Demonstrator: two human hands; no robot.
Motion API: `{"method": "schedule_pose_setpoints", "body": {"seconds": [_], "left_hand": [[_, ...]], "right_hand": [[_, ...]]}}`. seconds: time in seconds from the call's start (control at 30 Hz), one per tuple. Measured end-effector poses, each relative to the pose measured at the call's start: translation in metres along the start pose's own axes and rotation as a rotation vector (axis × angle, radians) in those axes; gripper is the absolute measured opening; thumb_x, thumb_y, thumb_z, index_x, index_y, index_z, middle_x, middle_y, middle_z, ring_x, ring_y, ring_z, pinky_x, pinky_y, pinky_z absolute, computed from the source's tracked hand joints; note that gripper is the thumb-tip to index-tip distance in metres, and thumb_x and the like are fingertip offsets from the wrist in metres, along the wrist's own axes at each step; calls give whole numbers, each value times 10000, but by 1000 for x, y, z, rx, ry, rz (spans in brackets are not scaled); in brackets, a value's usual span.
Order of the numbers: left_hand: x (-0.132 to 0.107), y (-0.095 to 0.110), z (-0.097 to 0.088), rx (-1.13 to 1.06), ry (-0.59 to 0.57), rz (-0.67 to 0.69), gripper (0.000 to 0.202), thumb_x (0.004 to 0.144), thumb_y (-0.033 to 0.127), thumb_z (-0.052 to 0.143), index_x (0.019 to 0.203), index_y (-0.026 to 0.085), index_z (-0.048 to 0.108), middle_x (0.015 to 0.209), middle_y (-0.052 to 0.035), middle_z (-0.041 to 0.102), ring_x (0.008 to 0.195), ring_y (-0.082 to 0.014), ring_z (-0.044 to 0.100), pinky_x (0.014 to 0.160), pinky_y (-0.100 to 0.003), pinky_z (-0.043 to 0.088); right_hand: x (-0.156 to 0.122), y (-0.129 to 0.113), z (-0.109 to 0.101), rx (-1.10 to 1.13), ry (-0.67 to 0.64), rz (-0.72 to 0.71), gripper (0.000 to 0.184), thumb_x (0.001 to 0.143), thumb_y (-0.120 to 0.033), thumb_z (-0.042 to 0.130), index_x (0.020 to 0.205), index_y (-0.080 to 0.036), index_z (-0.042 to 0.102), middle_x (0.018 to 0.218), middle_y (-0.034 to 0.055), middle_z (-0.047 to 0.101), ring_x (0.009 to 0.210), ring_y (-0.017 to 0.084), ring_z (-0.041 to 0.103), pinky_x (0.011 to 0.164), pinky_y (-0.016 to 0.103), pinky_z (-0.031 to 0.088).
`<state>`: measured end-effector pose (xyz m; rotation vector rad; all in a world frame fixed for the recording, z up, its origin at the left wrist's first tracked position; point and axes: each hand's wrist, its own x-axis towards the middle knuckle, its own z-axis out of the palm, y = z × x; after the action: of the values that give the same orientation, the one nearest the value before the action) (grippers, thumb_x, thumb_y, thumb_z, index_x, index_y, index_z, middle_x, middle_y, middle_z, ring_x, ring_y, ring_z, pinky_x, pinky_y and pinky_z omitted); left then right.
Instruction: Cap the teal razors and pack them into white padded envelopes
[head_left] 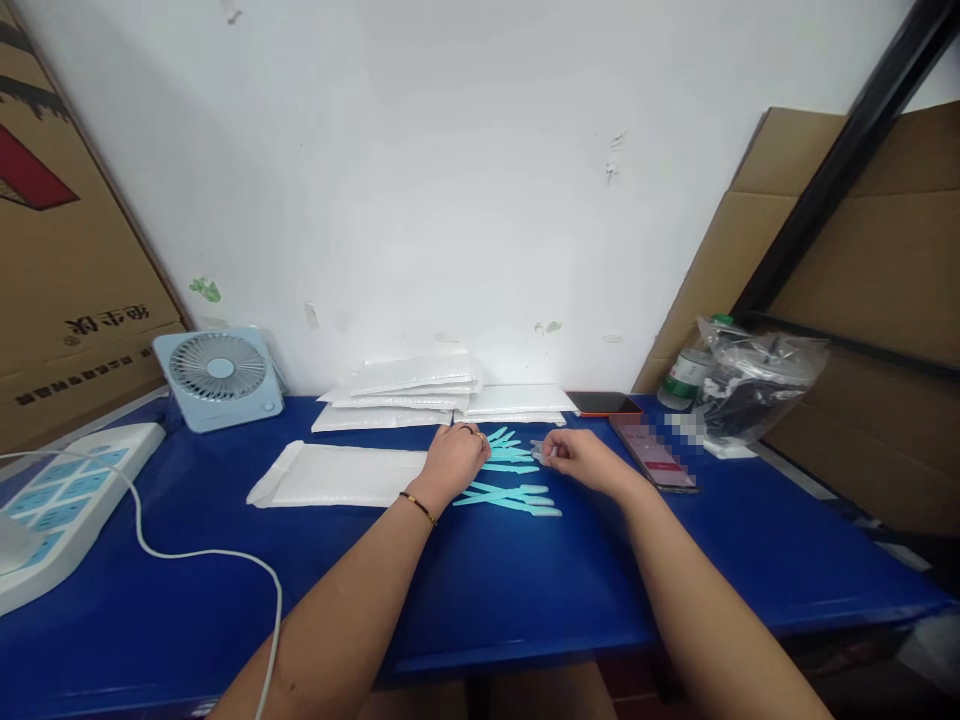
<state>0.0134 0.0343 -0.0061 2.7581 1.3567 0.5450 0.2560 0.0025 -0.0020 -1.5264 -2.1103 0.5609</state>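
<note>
A: Your right hand [581, 460] has thumb and fingertips pinched together on a small pale piece [541, 450], just above the table [525, 590]; what the piece is, I cannot tell.

B: Your left hand [452, 460] lies palm down, fingers curled over the teal sticks [510, 495]; whether it clasps one or only rests on them, I cannot tell.

A: The sticks lie loose between your two hands; some fan out at your left fingertips, and a second bunch lies nearer to you, pointing right.

B: A flat white mailer [337, 475] lies just left of your left hand, flap open at its far left end; whether your hand touches its right end, I cannot tell.

A: Behind it, against the wall [450, 200], sits a stack [405, 395] of more mailers; a small fan [219, 375] stands left of that stack.

B: A phone [652, 455] lies just right of your right hand, screen lit; a second phone [604, 403], dark, lies behind it.

A: Farther right, a bottle [684, 378] and a clear bag [757, 385] stand close together; a white cable [210, 553] loops across the table on your left.
</note>
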Motion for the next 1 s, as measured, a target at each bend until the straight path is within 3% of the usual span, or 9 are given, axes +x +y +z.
{"method": "schedule_pose_setpoints", "body": {"seconds": [0.37,0.6,0.67,0.8,0.9,1.0], "left_hand": [[0,6,-2,-74,52,28,223,863,230,457,788,196,664,905,-54,636,913,-212,543,799,-335,346],[-7,14,-11,-128,-38,106,226,858,260,478,746,202,666,855,-28,645,862,-186,558,786,-322,328],[-7,13,-8,-134,-82,118,235,862,297,481,750,213,669,851,-19,651,849,-179,562,769,-313,325],[-5,8,0,-62,-85,90,186,847,300,507,862,237,681,931,-32,647,904,-192,551,763,-303,321],[-2,4,2,-23,-87,58,159,817,300,551,886,238,680,931,-32,647,917,-204,547,756,-306,321],[1,3,2,-26,-114,39,142,814,295,550,799,231,676,854,-13,654,864,-194,558,738,-309,322]], "right_hand": [[-1,-12,1,112,9,-33,133,754,-292,580,799,-180,633,624,-11,572,566,117,500,530,221,372],[-6,-17,-7,299,-166,-34,167,743,-310,610,805,-158,637,597,-14,553,539,112,499,512,219,379],[-7,-12,-11,250,-152,-18,182,756,-324,592,795,-156,651,626,3,585,555,122,522,522,227,390],[-4,2,-15,-21,23,14,123,730,-238,585,764,-168,679,672,25,629,598,142,550,550,234,390],[-1,8,-10,-158,21,19,109,677,-189,624,767,-177,684,738,36,649,653,156,572,586,232,395],[2,10,-5,-248,-13,7,93,681,-187,617,744,-183,686,756,40,659,670,159,576,596,228,386]]}}
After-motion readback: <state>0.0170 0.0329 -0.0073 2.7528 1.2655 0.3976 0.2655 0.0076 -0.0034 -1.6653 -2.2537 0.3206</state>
